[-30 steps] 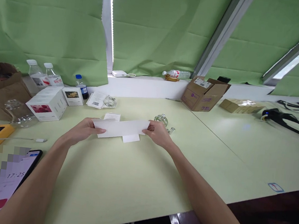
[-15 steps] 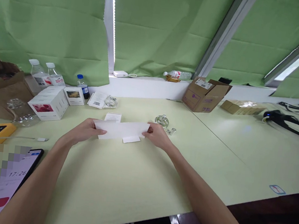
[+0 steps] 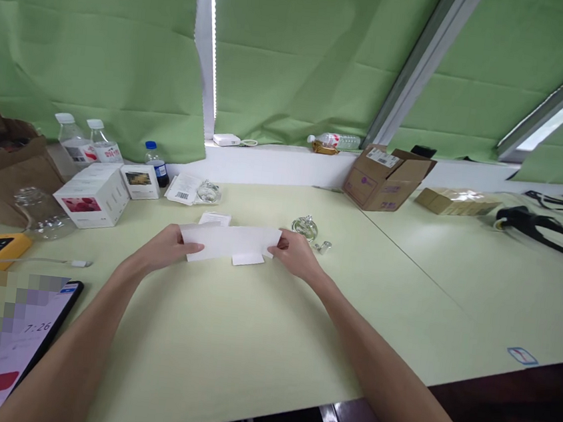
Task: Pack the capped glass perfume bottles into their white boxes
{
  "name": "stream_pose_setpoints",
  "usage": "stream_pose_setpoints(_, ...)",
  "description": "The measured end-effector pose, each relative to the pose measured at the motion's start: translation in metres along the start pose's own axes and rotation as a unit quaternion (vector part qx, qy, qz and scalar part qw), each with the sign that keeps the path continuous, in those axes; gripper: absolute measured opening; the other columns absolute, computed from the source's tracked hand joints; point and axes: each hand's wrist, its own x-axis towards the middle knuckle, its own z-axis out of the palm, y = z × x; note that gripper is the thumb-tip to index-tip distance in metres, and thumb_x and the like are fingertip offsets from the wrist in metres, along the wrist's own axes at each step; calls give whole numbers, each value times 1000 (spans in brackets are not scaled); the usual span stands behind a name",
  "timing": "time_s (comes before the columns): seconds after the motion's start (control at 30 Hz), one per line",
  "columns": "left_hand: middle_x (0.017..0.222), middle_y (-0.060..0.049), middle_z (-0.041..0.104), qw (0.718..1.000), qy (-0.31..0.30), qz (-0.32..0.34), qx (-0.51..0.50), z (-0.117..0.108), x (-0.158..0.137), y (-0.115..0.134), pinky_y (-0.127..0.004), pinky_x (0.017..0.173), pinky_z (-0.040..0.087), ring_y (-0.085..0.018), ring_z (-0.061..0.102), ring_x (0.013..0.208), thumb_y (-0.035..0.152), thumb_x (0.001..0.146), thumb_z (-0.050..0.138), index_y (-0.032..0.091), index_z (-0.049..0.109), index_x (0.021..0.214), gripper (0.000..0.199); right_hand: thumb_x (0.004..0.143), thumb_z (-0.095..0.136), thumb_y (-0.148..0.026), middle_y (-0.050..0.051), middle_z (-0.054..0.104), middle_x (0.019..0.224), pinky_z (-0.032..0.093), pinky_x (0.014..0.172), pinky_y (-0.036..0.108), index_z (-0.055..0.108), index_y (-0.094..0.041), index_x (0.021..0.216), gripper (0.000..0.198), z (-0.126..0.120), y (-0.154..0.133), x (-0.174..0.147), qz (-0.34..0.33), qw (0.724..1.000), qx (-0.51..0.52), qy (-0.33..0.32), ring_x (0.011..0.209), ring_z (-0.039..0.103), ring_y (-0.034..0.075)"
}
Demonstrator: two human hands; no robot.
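Stretched between my hands is a white piece of folded card or paper (image 3: 230, 242), with a small flap sticking out along its lower edge. My left hand (image 3: 169, 249) pinches its left end, thumb in front. On the right end, the fingers of my right hand (image 3: 294, 254) are closed the same way. Behind the card, partly covered by it, lies a small white printed slip (image 3: 215, 219). Just beyond my right hand rests a coil of clear tubing or cable (image 3: 305, 226), with a small shiny fitting (image 3: 325, 247) beside it.
White boxes (image 3: 94, 198), bottles (image 3: 75, 139) and a clear jar (image 3: 42, 213) crowd the left. A phone (image 3: 41, 340) and a yellow device (image 3: 0, 252) lie nearer. An open cardboard box (image 3: 382, 181), wrapped yellowish blocks (image 3: 456, 202) and a black stand (image 3: 535, 231) occupy the back right.
My left hand and forearm have shifted slightly to the right, and the card's left end with them. Its flap is tilted a little differently. The right hand keeps its hold.
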Motion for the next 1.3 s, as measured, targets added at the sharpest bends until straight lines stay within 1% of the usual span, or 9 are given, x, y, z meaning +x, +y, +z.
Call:
stream_pose_setpoints(0.1,81,-4,69,1000,2,1,-1,1,1,-2,-28,60,46,-23,61,75,43,65,68,15,70,86,34,67,59,-15,3,66,71,45,60,27,65,-18,77,11,0,-1,0,3,1000,-5,-6,67,59,19)
stream_pose_setpoints(0.23,93,-6,69,1000,-8,-4,-9,3,0,-2,-29,65,48,-25,62,84,44,68,67,16,67,98,41,69,58,-14,3,67,70,44,59,27,65,-18,76,11,-1,-2,-2,-7,1000,-16,-14,65,59,19)
stream_pose_setpoints(0.47,102,-7,69,1000,-4,-2,-26,8,-1,0,-31,69,50,-26,63,92,42,66,68,18,65,107,48,70,57,-17,3,65,64,41,57,26,64,-18,69,8,-1,-5,-3,-11,999,-45,-9,61,58,18)
stream_pose_setpoints(0.67,100,-5,70,999,12,-26,-20,11,-1,0,-29,64,51,-26,64,89,40,63,69,21,68,104,45,72,55,-21,3,62,60,36,54,25,60,-18,62,12,0,-6,-4,-12,996,-84,-3,58,54,16)
stream_pose_setpoints(0.83,98,-4,71,999,11,-28,-11,10,-2,-1,-28,61,50,-25,64,86,40,63,69,22,68,106,46,75,51,-24,1,54,53,28,50,26,53,-19,55,20,6,-8,-8,-17,992,-123,9,51,45,13)
stream_pose_setpoints(0.93,99,-4,70,1000,13,-23,-10,10,-2,-1,-28,62,50,-25,64,86,40,63,69,22,67,109,49,77,50,-24,0,47,47,24,49,27,48,-20,50,27,12,-12,-12,-23,988,-152,10,47,40,13)
stream_pose_setpoints(1.03,102,-4,70,1000,13,-22,-7,11,-1,0,-29,66,51,-25,63,90,40,65,68,23,65,111,49,79,49,-25,1,46,46,22,49,27,45,-20,49,31,17,-16,-16,-21,985,-170,1,47,41,14)
stream_pose_setpoints(1.17,107,-5,68,1000,7,-30,-2,11,-2,1,-30,70,51,-26,62,95,41,66,67,22,63,115,52,79,52,-27,3,52,50,25,50,27,49,-20,52,28,16,-20,-17,-12,986,-165,-13,51,46,15)
stream_pose_setpoints(1.3,109,-5,67,999,-2,-39,13,11,-4,4,-31,73,51,-27,61,97,43,67,64,21,61,116,53,77,55,-30,2,56,54,27,51,26,57,-18,57,24,4,-21,-16,-14,992,-109,-61,52,47,14)
